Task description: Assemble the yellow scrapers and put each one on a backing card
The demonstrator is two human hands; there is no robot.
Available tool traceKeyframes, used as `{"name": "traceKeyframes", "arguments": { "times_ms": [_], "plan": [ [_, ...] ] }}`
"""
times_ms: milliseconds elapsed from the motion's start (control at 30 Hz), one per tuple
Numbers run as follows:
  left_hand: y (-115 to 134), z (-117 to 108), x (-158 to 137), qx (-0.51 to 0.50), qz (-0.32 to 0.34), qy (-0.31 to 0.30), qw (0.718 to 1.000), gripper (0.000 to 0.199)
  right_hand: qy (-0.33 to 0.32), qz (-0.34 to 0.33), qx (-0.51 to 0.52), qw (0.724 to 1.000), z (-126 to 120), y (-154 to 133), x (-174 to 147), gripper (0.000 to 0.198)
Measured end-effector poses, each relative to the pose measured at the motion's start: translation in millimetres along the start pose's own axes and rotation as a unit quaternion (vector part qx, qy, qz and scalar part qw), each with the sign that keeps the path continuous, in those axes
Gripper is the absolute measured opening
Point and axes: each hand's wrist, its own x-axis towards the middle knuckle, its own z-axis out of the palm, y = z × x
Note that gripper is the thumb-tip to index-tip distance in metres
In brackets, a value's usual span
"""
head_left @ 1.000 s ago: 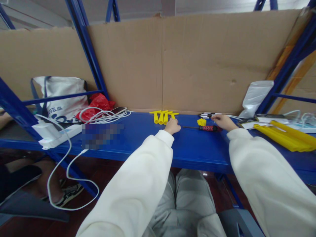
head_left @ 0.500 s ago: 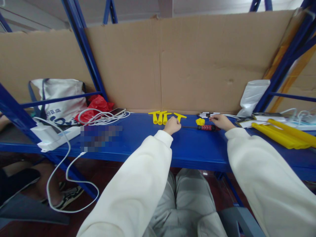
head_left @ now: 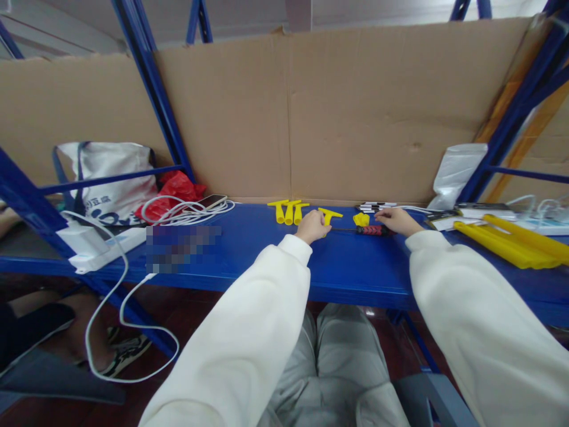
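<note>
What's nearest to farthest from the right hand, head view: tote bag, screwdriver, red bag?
From the right hand:
1. Screwdriver: handle end right by the fingers; contact unclear.
2. Red bag: well off to the left.
3. Tote bag: farther left, beyond the red bag.

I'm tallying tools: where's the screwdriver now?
In the head view, the screwdriver is right of centre, between left hand and right hand, in front of the yellow pieces.

Beneath both hands [head_left: 312, 226] [head_left: 399, 221], glossy, metal-looking counter [head_left: 355, 267]; behind them, matt cardboard [head_left: 355, 118]; beside the left one, smooth, plastic-looking yellow T-shaped pieces [head_left: 288, 214]; farther left, a matt cloth bag [head_left: 116, 159].
</note>
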Motion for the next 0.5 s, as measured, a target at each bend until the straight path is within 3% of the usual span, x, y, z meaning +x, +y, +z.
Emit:
{"name": "traceKeyframes", "arguments": {
  "times_ms": [233, 500],
  "plan": [
    [-3.6, 3.4, 0.8, 0.015, -0.022, -0.007, 1.000, 0.019, -0.042, 0.014, 0.006, 0.999, -1.3, -9.3, -3.4, 0.023],
    [-1.4, 1.0, -0.3, 0.055, -0.040, -0.037, 0.997, 0.021, -0.047, 0.022, 0.020, 0.998, -4.1, -11.3, -5.2, 0.022]
  ]
}}
